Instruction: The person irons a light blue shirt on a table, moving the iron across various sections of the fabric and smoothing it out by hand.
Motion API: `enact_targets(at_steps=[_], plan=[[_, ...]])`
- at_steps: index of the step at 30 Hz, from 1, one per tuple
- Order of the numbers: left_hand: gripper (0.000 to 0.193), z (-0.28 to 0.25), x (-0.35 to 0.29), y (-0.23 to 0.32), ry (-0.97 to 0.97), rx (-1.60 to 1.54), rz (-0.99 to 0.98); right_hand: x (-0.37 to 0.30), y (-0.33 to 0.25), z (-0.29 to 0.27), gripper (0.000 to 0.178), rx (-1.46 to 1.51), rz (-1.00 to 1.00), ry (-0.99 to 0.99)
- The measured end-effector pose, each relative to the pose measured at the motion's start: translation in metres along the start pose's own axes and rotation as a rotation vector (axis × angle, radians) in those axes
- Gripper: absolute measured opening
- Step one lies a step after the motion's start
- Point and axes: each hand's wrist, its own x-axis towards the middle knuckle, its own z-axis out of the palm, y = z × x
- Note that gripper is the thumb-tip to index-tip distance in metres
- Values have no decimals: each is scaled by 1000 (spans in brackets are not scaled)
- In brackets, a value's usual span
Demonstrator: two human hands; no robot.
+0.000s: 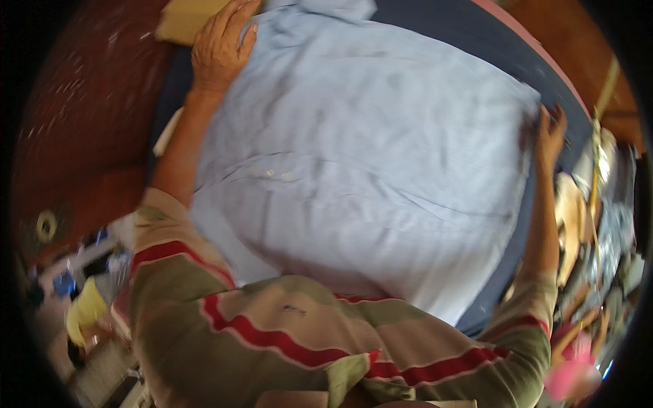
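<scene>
A light blue buttoned shirt (381, 136) lies spread over a dark blue padded surface (442, 24), its near part falling toward my body. A row of small buttons shows along a fold across its middle. At the far left, my left hand (221, 51) rests on the shirt's edge, fingers stretched and thumb apart. My right hand (551, 136) is at the shirt's right edge, close to its far corner. Its thumb and fingers look apart, though they are small and slightly blurred here.
A tan cardboard-like piece (187, 20) lies beyond my left hand. On the right hangs a yellowish cord (596, 156), near cluttered items. A person in yellow (87, 313) is at lower left, and one in pink (575, 353) at lower right. Reddish-brown panelling (88, 102) stands left.
</scene>
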Motion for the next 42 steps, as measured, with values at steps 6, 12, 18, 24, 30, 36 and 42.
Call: enact_targets(at_steps=[6,12,18,24,30,36,42], plan=[[31,-19,-124,-60,-447,157,-810,-59,-18,21,55,-684,-470,-341],[24,-16,-108,-75,-615,213,-741,-52,4,10,58,-737,-350,-356],[19,-20,-93,-45,-249,395,-381,-51,-11,5,58,-716,-291,-403],[20,9,-12,18,-192,-111,-308,-11,-101,75,30,-93,-575,-205],[32,16,-51,-21,-247,125,-744,-16,-212,194,40,-275,-615,-452],[40,27,-67,-61,-474,14,-908,-19,-239,238,29,-222,-655,-317],[36,49,-84,-79,-144,-143,-868,-5,-217,239,16,-62,-658,-231]])
